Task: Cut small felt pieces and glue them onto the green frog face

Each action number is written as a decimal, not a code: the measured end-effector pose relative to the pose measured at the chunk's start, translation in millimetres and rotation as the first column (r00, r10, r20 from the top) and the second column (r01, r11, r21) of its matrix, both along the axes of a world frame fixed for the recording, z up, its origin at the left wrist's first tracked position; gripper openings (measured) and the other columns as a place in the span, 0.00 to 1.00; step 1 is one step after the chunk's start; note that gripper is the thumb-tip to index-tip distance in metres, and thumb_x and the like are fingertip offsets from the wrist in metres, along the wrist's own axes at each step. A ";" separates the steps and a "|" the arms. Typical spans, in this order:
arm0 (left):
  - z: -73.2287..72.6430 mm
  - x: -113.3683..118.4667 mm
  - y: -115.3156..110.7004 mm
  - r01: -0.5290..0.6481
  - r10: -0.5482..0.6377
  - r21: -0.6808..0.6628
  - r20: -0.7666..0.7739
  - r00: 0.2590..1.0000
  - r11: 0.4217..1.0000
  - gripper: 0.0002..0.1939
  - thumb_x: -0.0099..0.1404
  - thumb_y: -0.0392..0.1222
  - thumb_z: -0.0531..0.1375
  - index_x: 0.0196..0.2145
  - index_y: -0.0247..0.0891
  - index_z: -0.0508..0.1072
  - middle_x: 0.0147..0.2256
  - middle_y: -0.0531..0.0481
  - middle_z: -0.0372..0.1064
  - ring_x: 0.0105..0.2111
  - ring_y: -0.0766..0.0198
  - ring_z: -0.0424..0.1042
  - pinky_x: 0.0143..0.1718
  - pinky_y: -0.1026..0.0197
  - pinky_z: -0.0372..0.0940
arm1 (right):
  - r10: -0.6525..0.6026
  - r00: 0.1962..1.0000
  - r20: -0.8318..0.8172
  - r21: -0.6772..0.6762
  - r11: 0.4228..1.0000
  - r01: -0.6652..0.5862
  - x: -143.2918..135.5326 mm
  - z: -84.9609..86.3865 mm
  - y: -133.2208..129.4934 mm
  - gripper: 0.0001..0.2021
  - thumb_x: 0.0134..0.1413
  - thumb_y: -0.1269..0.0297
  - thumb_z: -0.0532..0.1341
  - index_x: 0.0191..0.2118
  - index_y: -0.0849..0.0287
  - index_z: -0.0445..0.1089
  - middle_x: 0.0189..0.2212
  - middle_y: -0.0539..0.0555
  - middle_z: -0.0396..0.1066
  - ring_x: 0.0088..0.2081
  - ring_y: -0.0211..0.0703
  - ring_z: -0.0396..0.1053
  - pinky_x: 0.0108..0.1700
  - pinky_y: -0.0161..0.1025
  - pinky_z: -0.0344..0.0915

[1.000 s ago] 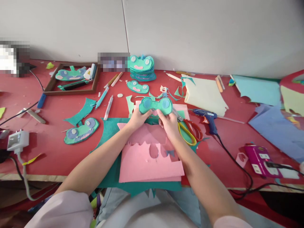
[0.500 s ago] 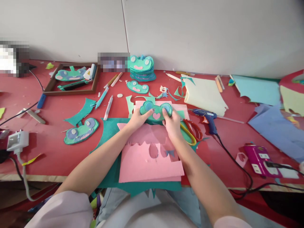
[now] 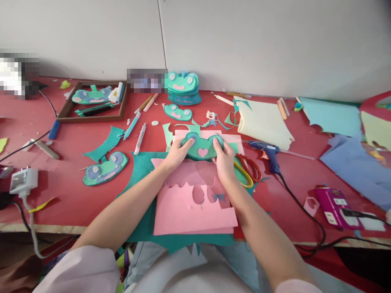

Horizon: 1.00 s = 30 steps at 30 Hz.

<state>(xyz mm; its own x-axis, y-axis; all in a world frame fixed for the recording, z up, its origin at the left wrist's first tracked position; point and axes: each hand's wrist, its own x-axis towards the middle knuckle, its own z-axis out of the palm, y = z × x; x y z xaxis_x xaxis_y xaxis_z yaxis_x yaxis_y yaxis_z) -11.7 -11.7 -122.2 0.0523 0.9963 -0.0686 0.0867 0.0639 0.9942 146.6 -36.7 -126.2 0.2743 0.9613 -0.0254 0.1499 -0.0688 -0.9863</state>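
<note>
Between my two hands is a green felt frog face with a pink heart in its middle. My left hand grips its left end, thumb pressed on the left eye bump. My right hand closes on the right end, thumb on the other eye bump. The fingers behind the felt are mostly hidden. Below lies a cut pink felt sheet on a dark green felt sheet. Scissors with red and yellow handles rest beside my right hand.
A glue gun and a purple power strip with cables lie on the right. Behind stands a stack of felt frog faces. A wooden frame, another frog face and a white plug adapter are on the left.
Both thumbs have shifted a little on the eye bumps, and the frog face sits slightly lower and to the right. My hands still hold it at both ends.
</note>
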 end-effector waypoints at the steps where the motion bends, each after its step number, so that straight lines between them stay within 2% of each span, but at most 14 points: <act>1: -0.1 0.3 -0.1 -0.025 0.025 0.041 -0.018 1.000 0.999 0.18 0.60 0.55 0.57 0.24 0.36 0.69 0.24 0.54 0.64 0.27 0.66 0.64 0.30 0.65 0.61 | -0.003 1.000 -0.028 -0.037 0.999 0.002 -0.3 -0.5 0.5 0.26 0.51 0.43 0.53 0.49 0.56 0.66 0.27 0.51 0.65 0.26 0.39 0.62 0.22 0.33 0.58; 4: -0.5 -2.8 4.7 -0.120 0.134 0.192 -0.061 0.989 0.974 0.17 0.65 0.51 0.52 0.25 0.37 0.68 0.25 0.53 0.65 0.29 0.65 0.65 0.33 0.64 0.61 | 0.059 0.998 -0.013 -0.119 0.991 -0.060 -0.9 -2.2 1.8 0.22 0.51 0.45 0.55 0.43 0.56 0.67 0.19 0.45 0.55 0.18 0.35 0.52 0.19 0.34 0.53; 7: 1.0 -21.1 20.0 -0.189 0.267 0.322 -0.216 0.939 0.928 0.16 0.67 0.47 0.48 0.29 0.37 0.70 0.27 0.50 0.68 0.29 0.64 0.67 0.35 0.63 0.63 | 0.134 0.975 0.175 -0.087 0.989 -0.121 -0.8 -2.7 2.3 0.16 0.53 0.48 0.55 0.29 0.56 0.64 0.16 0.45 0.52 0.18 0.36 0.52 0.21 0.35 0.53; 8: 2.4 -31.7 27.0 -0.199 0.329 0.384 -0.310 0.892 0.902 0.13 0.66 0.43 0.50 0.30 0.37 0.70 0.29 0.49 0.69 0.31 0.63 0.68 0.37 0.62 0.63 | 0.145 0.962 0.233 -0.067 0.989 -0.133 -0.8 -2.4 2.3 0.16 0.54 0.49 0.55 0.26 0.56 0.61 0.16 0.45 0.53 0.19 0.36 0.53 0.22 0.35 0.54; 10: 6.3 -57.6 42.4 -0.208 0.447 0.465 -0.495 0.745 0.861 0.08 0.62 0.36 0.53 0.33 0.38 0.72 0.37 0.46 0.70 0.35 0.61 0.69 0.42 0.59 0.62 | 0.159 0.942 0.294 -0.044 0.987 -0.152 -0.8 -1.7 2.3 0.17 0.55 0.50 0.54 0.23 0.55 0.56 0.16 0.45 0.52 0.19 0.36 0.53 0.23 0.35 0.53; 12: 10.3 -84.7 57.0 -0.197 0.477 0.460 -0.638 0.604 0.866 0.09 0.60 0.33 0.53 0.35 0.37 0.72 0.42 0.43 0.70 0.40 0.55 0.69 0.46 0.54 0.60 | 0.168 0.938 0.303 -0.035 0.986 -0.165 -1.1 -1.2 2.4 0.17 0.56 0.51 0.53 0.22 0.55 0.54 0.15 0.45 0.51 0.18 0.36 0.53 0.22 0.34 0.52; 14: 12.8 -106.6 69.2 -0.161 0.429 0.406 -0.754 0.498 0.900 0.08 0.59 0.34 0.54 0.35 0.38 0.73 0.44 0.41 0.69 0.46 0.48 0.67 0.50 0.49 0.57 | 0.170 0.938 0.302 -0.031 0.985 -0.169 -1.3 -0.9 2.7 0.17 0.57 0.50 0.52 0.23 0.54 0.54 0.14 0.44 0.51 0.17 0.36 0.53 0.21 0.34 0.52; 17: 13.6 -123.1 81.7 -0.085 0.319 0.316 -0.833 0.452 0.945 0.08 0.59 0.36 0.56 0.35 0.39 0.73 0.45 0.40 0.70 0.48 0.46 0.65 0.51 0.46 0.55 | 0.176 0.933 0.314 -0.037 0.984 -0.173 -1.8 -0.3 2.8 0.17 0.57 0.51 0.52 0.22 0.54 0.53 0.13 0.44 0.51 0.17 0.36 0.53 0.21 0.34 0.52; 21: 15.1 -121.3 90.1 0.005 0.230 0.253 -0.886 0.404 0.967 0.05 0.57 0.36 0.59 0.33 0.38 0.73 0.44 0.40 0.68 0.51 0.43 0.62 0.53 0.43 0.51 | 0.185 0.932 0.311 -0.040 0.983 -0.182 -2.2 1.8 1.7 0.17 0.57 0.51 0.52 0.23 0.54 0.53 0.13 0.44 0.51 0.17 0.36 0.53 0.21 0.33 0.51; 25: 18.4 -113.9 94.3 0.026 0.202 0.232 -0.892 0.405 0.972 0.00 0.56 0.34 0.61 0.28 0.36 0.71 0.40 0.41 0.68 0.51 0.43 0.61 0.54 0.43 0.49 | 0.183 0.933 0.309 -0.040 0.983 -0.179 -2.4 3.7 0.4 0.17 0.57 0.51 0.52 0.23 0.54 0.53 0.13 0.44 0.51 0.17 0.36 0.54 0.21 0.34 0.51; 30: 16.0 -112.2 100.0 -0.027 0.226 0.240 -0.862 0.453 0.970 0.06 0.53 0.32 0.61 0.23 0.36 0.66 0.37 0.41 0.68 0.48 0.44 0.64 0.52 0.44 0.52 | 0.183 0.935 0.305 -0.045 0.983 -0.178 -2.7 4.3 0.0 0.17 0.57 0.50 0.52 0.23 0.54 0.54 0.12 0.44 0.52 0.16 0.36 0.53 0.21 0.33 0.51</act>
